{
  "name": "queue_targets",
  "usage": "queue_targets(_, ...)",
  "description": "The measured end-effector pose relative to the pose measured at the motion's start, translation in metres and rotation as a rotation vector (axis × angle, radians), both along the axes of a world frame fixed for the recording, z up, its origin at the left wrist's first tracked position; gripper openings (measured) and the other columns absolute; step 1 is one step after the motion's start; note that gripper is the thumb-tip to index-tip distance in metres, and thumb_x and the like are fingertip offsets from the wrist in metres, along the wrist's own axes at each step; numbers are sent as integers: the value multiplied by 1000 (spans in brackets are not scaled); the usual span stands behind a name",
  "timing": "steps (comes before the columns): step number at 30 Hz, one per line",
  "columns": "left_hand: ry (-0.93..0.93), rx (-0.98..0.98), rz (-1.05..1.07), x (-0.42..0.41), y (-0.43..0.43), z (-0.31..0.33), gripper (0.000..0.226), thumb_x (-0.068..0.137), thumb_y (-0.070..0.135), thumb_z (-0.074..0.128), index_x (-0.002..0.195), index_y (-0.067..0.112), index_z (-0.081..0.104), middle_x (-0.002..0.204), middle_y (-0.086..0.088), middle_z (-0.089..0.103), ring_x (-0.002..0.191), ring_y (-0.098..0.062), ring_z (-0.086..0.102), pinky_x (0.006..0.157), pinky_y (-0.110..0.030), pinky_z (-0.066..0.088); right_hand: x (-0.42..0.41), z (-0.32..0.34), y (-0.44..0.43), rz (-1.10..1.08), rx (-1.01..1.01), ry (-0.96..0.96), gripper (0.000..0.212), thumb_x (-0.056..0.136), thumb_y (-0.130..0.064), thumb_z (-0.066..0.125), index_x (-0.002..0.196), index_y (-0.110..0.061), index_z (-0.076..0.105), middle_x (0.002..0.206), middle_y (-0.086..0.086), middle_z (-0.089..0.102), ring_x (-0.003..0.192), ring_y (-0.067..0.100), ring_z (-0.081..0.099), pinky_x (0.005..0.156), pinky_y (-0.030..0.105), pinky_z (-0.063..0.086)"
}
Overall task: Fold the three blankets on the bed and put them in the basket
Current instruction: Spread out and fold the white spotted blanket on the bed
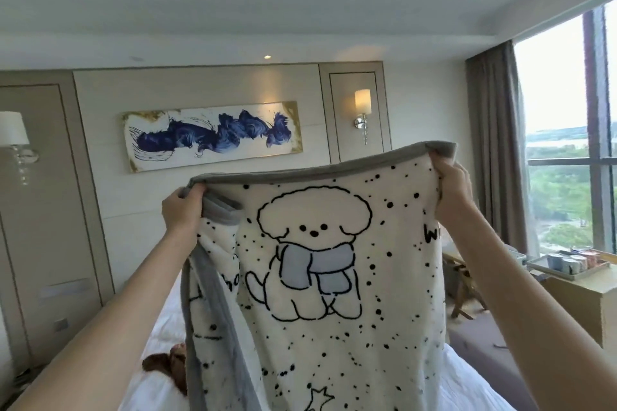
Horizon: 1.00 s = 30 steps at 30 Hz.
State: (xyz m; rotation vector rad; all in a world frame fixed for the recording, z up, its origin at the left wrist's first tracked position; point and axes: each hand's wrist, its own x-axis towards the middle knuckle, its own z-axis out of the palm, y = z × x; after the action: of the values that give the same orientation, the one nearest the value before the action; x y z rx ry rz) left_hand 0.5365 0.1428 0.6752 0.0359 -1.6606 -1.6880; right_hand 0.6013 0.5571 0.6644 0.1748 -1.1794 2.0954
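Holding dog-print blanket [337, 337], lettering [430, 234] partly hidden

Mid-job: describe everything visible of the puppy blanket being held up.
The puppy blanket looks like white plush fleece, speckled black, with an outlined puppy in a blue scarf, a star and partial lettering; its edge and backing are grey. It hangs upright over the bed, spread between the left hand and right hand, which grip its top corners.

both hands [183, 210] [453, 184] holding dog blanket [334, 277] up
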Motion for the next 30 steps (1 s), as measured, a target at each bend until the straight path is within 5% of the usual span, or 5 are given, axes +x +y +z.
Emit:
queue_targets(5, 51, 100, -279, 59, -9, 15, 17, 82, 18, 68, 71, 15, 54, 77, -9, 58, 77, -21, 54, 71, -35, 43, 47, -1, 1, 282, -73, 93, 39, 93, -34, 52, 66, -19, 76, 66, 2, 70, 60, 18, 68, 56, 25, 55)
queue_targets(13, -159, 19, -390, 31, -1, -37, 14, 87, 17, 64, 77, 9, 59, 76, -12, 60, 68, -24, 58, 66, -33, 47, 2, -56, 16, 216, -89, -130, 35, 94, -36, 55, 72, -20, 78, 71, 2, 73, 62, 18, 70, 58, 27, 56)
queue_targets(18, -412, -45, -340, -63, 15, -128, 14, 84, 17, 64, 76, 7, 60, 74, -13, 62, 69, -26, 58, 67, -33, 46, -104, -136, 43, 24, -26, -460, 42, 83, -45, 71, 107, -12, 64, 91, 6, 71, 83, 23, 69, 79, 37, 58)
queue_targets(27, -765, -19, -184, -314, 89, -316, 12, 85, 23, 72, 85, 13, 64, 92, -9, 68, 88, -25, 62, 73, -30, 48, -351, -304, 106, -194, -8, -884, 33, 83, -43, 69, 93, -12, 61, 84, 3, 64, 74, 18, 62, 71, 33, 52)
queue_targets(30, -892, -10, -120, -374, 101, -364, 41, 80, 35, 79, 106, 8, 62, 111, -11, 64, 96, -25, 61, 83, -34, 49, -409, -345, 110, -268, 27, -973, 26, 87, -38, 63, 87, -13, 57, 79, 2, 60, 70, 18, 58, 67, 32, 48)
